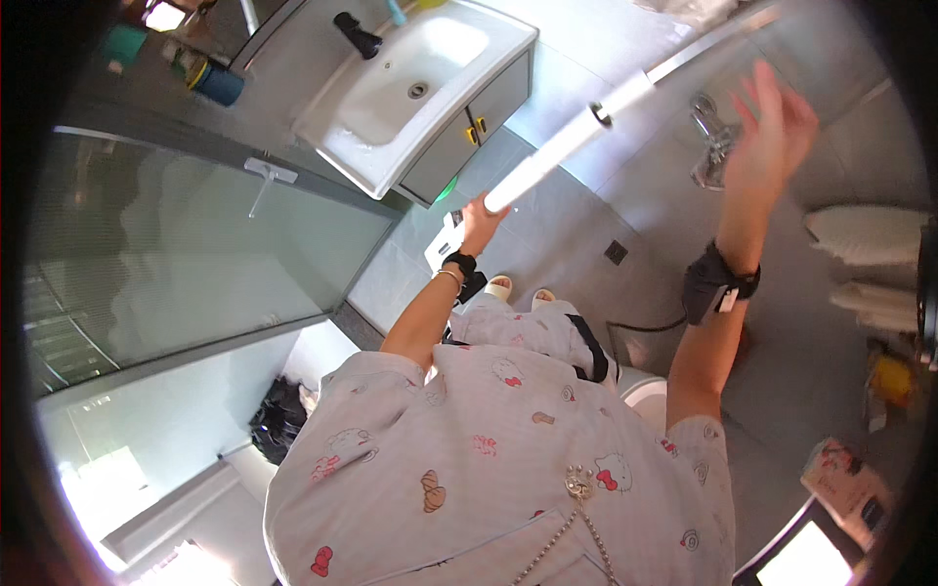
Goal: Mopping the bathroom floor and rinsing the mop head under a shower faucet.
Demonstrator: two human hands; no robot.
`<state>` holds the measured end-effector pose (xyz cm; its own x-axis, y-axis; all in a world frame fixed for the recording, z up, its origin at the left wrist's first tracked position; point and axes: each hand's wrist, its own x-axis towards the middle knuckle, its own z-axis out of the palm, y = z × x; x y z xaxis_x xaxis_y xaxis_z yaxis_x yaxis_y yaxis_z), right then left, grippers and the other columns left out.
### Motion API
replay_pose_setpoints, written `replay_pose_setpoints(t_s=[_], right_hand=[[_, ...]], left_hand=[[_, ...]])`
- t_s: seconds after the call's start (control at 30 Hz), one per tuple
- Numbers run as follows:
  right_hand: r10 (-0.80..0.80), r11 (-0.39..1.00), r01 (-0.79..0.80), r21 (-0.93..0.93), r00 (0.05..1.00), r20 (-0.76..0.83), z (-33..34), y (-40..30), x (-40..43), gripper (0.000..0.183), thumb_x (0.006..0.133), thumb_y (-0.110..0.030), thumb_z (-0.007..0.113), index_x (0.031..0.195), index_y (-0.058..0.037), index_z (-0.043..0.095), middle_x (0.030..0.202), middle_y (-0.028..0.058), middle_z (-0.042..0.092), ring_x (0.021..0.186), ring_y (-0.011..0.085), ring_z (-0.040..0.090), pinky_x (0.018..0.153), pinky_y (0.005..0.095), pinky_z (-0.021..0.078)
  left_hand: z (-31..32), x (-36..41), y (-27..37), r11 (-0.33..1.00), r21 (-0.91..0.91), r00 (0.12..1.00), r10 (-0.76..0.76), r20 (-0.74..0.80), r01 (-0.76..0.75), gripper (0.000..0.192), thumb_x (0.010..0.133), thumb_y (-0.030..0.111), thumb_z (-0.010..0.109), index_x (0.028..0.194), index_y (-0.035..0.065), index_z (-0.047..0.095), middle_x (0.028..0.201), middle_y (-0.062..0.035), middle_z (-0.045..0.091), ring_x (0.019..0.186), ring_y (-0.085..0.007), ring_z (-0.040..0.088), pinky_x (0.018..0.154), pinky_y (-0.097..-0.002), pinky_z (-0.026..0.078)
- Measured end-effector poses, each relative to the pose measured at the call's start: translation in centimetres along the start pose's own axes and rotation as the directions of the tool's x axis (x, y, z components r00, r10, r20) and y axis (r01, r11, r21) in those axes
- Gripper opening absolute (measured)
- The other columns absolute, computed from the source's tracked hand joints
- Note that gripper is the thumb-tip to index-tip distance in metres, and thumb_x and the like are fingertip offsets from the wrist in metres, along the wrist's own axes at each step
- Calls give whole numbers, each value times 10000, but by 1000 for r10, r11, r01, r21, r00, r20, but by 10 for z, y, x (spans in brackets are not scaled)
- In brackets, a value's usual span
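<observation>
My left hand (481,222) is closed around the lower end of a white pole (546,162), which slants up and to the right past a dark-rimmed joint. Over the upper right area, my right hand (773,124) is raised with its fingers partly spread and slightly blurred, touching nothing that I can see. A chrome wall fitting (711,146) shows just left of that hand. Below my left hand a white object (444,243) is partly hidden by the hand and wrist. Both wrists wear dark bands.
A white washbasin (418,90) with a black tap (357,35) sits on a grey cabinet (469,135) at the upper left. A glass partition (198,242) stands at the left. The floor has a dark drain cover (616,252). A toilet (648,395) is partly visible beside me.
</observation>
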<state>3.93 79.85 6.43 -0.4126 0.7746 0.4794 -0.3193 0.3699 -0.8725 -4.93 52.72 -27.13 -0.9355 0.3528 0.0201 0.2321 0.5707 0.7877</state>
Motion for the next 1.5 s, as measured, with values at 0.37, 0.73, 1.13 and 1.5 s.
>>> replay_pose_setpoints(t_s=[0.37, 0.73, 1.13, 1.5], right_hand=[[142, 722, -504, 475, 779, 610, -42, 34, -18, 221, 884, -212, 401, 721, -66, 424, 612, 64, 438, 574, 168, 425, 589, 322, 361], [180, 802, -500, 327, 725, 665, -28, 100, -72, 109, 784, -64, 433, 681, -46, 402, 548, 70, 417, 470, 156, 359, 465, 283, 298], [-149, 924, -125, 361, 752, 642, -61, 9, -14, 114, 764, -71, 437, 679, -90, 363, 482, 38, 424, 401, 105, 373, 435, 265, 321], [-13, 966, -136, 221, 826, 564, -90, 12, -11, 183, 791, -81, 423, 638, -113, 329, 457, 32, 371, 382, 112, 362, 438, 259, 305]], left_hand=[[83, -66, -78, 997, 0, 991, -80, 110, 81, 320, 599, 174, 766, 827, 56, 575, 843, -180, 596, 862, -352, 557, 744, -428, 435], [45, -28, 124, 942, -275, 915, 275, 296, -194, 423, 690, 307, 705, 987, 64, 527, 897, -121, 575, 891, -305, 545, 767, -384, 424], [103, -38, 124, 930, -194, 874, 362, 325, -313, 123, 713, 148, 601, 746, 49, 537, 743, -129, 555, 751, -319, 546, 664, -424, 436], [130, -33, 142, 979, -73, 826, 202, 526, -192, 66, 705, 71, 545, 717, 35, 599, 745, -153, 620, 791, -339, 598, 656, -476, 458]])
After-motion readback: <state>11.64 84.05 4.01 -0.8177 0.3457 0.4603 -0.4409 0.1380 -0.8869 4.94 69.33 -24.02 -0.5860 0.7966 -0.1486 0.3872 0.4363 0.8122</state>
